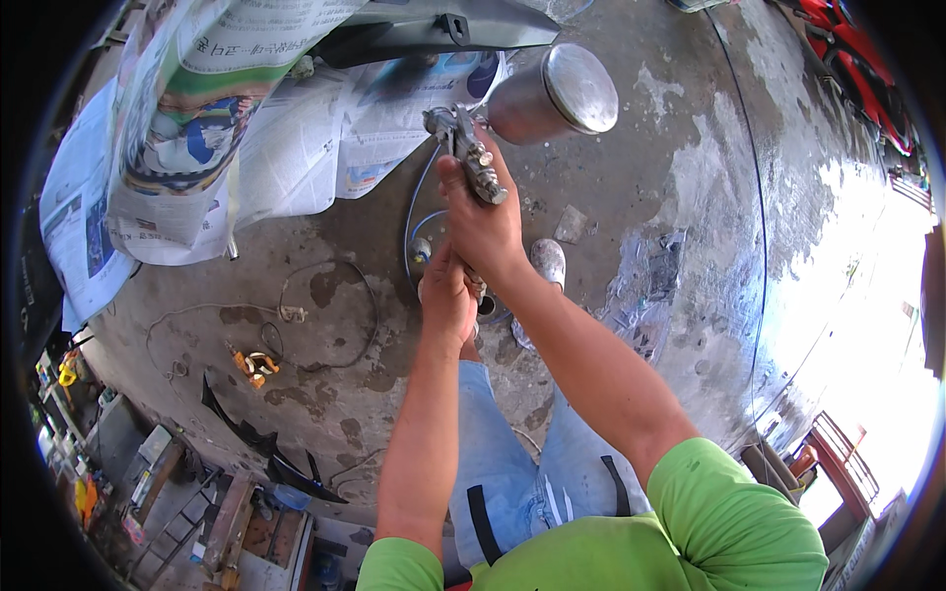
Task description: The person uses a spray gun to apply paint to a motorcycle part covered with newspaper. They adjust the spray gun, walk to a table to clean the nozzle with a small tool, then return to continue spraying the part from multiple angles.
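Observation:
A metal spray gun (482, 175) with a round silver paint cup (581, 87) is held up in front of me. My right hand (485, 225) is wrapped round its grip, thumb up along the back of the gun body. Just below, my left hand (449, 299) is closed at the bottom of the grip, by a metal fitting; its fingertips are mostly hidden. Beyond the gun's nozzle lies a glossy black plastic panel (434, 37), over sheets of newspaper (286, 148) draped on a support. A thin blue air hose (410, 225) curves down behind my hands.
Orange-and-black clamp-like objects (254, 364) and a looped cable lie on the stained concrete floor (325, 286). A curved black trim piece (266, 443) rests at lower left, near cluttered boards and tools. A dark cable (754, 197) crosses the right side. A red vehicle (857, 64) stands far right.

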`<state>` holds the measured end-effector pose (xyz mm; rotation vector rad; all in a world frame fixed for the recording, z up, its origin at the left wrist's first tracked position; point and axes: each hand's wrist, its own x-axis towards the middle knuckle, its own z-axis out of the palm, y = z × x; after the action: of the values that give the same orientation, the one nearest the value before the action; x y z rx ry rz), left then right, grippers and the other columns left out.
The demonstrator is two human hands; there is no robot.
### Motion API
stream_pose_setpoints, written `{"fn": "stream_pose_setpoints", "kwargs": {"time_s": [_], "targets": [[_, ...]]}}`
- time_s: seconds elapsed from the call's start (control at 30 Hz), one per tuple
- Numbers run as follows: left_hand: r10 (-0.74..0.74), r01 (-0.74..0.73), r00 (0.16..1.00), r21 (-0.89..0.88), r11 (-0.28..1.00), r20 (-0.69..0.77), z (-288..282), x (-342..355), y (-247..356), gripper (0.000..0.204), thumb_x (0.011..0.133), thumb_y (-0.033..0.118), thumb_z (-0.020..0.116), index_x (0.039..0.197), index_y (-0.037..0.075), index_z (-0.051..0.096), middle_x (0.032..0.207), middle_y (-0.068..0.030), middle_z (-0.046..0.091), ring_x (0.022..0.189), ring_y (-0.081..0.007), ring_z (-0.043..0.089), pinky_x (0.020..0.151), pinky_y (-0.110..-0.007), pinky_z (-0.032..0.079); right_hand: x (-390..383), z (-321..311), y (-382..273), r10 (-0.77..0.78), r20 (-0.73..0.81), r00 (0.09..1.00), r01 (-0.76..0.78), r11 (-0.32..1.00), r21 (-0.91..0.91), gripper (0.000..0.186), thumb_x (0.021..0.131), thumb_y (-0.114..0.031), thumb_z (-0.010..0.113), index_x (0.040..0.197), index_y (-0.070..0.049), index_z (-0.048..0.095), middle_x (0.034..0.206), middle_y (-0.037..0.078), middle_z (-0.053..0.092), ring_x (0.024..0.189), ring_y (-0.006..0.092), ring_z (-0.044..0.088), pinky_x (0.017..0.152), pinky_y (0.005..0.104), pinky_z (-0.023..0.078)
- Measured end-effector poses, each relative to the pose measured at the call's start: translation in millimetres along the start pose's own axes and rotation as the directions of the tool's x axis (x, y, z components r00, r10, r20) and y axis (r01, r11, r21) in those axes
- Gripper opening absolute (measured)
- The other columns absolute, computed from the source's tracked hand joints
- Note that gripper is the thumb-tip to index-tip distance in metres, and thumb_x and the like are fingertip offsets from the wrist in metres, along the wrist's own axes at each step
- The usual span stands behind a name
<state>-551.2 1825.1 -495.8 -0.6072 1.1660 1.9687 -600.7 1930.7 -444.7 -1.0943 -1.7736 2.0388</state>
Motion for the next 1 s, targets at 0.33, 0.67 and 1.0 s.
{"fn": "stream_pose_setpoints", "kwargs": {"time_s": [0.33, 0.67, 1.0], "targets": [[-0.009, 0.043, 0.998, 0.620, 0.783, -0.058, -86, -112, -71, 0.041, 0.107, 0.032, 0.056, 0.138, 0.005, 0.060, 0.127, -0.0094, 0.067, 0.109, -0.0203, 0.065, 0.091, -0.032, 0.051, -66, -50, -43, -0.082, -0.136, 0.987, 0.058, 0.983, -0.177, 0.055, 0.103, -0.019, 0.065, 0.152, -0.009, 0.043, 0.122, 0.015, 0.067, 0.103, 0.0178, 0.063, 0.090, 0.0320, 0.050], [-0.082, 0.158, 0.982, 0.980, -0.124, -0.168, -158, -238, -129, 0.053, 0.091, 0.041, 0.068, 0.139, 0.020, 0.061, 0.148, -0.0196, 0.052, 0.131, -0.0434, 0.052, 0.106, -0.055, 0.045, -95, -36, -92, -0.126, 0.128, 0.984, 0.115, 0.990, 0.087, 0.074, 0.097, -0.036, 0.072, 0.154, -0.003, 0.039, 0.133, 0.012, 0.062, 0.117, 0.0167, 0.057, 0.100, 0.0289, 0.044], [-0.095, 0.159, 0.978, 0.962, -0.224, -0.184, -137, -230, -132, 0.056, 0.087, 0.043, 0.071, 0.139, 0.024, 0.061, 0.149, -0.0199, 0.049, 0.132, -0.0426, 0.050, 0.105, -0.056, 0.045, -46, -49, -63, -0.154, 0.007, 0.988, 0.154, 0.988, 0.033, 0.053, 0.098, -0.031, 0.074, 0.141, -0.006, 0.056, 0.087, 0.003, 0.066, 0.078, 0.0077, 0.052, 0.071, 0.0247, 0.047]]}}
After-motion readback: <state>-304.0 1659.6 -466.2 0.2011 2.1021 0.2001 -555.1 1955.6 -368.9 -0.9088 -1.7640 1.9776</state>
